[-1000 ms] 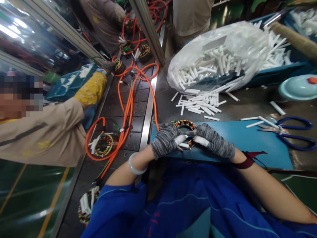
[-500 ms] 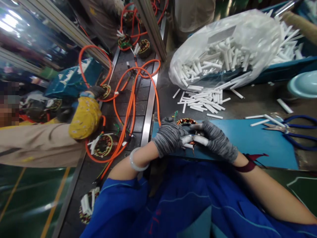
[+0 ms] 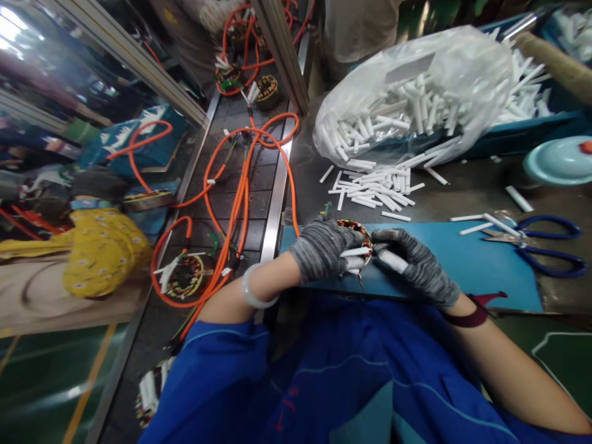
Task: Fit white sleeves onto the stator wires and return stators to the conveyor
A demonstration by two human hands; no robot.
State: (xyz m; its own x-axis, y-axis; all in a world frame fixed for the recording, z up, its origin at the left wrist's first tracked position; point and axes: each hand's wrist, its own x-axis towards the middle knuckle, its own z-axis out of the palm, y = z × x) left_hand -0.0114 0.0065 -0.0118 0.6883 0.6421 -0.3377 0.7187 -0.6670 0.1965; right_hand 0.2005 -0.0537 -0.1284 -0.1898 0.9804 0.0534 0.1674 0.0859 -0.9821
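My left hand [image 3: 321,248], in a grey striped glove, is closed round the near left side of a wound copper coil ring [image 3: 365,233]. A white tube [image 3: 356,251] lies across the ring beside its fingers. My right hand [image 3: 414,262], gloved alike, is just right of the ring, with its thumb and forefinger near the rim. The glove's fingertips there look white or covered in white. Whether a loose tube is between them cannot be made out. The ring rests over a blue mat [image 3: 448,259].
Loose white tubes [image 3: 383,188] lie beyond the mat, before a plastic bag of tubes [image 3: 416,98]. Blue-handled scissors [image 3: 546,240] are at right. On the left, a conveyor [image 3: 259,185] carries orange cables [image 3: 243,203] and coil rings [image 3: 185,276]. A co-worker's yellow sleeve [image 3: 106,246] is beyond it.
My right hand has moved slightly right, away from the ring, which now shows more. The co-worker's sleeve and hand have moved left, with a coil ring and its orange cable.
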